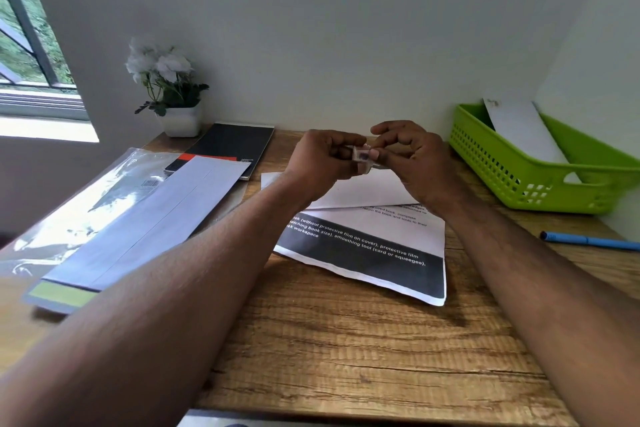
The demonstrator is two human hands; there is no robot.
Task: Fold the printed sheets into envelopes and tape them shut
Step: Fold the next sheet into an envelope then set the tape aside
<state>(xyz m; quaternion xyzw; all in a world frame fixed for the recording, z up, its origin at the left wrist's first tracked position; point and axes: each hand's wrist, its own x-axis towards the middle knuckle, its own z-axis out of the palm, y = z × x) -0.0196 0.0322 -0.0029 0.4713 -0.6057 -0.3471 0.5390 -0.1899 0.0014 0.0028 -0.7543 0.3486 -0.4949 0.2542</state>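
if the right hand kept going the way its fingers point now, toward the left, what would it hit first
Almost at once, the left hand: the right hand points its fingers at it, and both pinch a small clear piece, probably tape, between them. Depth is hard to judge, but they look nearly fingertip to fingertip.

My hands, left [323, 163] and right [412, 158], meet above the folded sheet [367, 236], which lies mid-desk [346, 350]. Left of the sheet lie a paper stack [138, 229] on a plastic sleeve [86, 191], and behind them a notebook [232, 146]. A plant [169, 90] stands at the back left. At right sits a basket [533, 170] holding an envelope [523, 130]; a pen [588, 240] lies before it.
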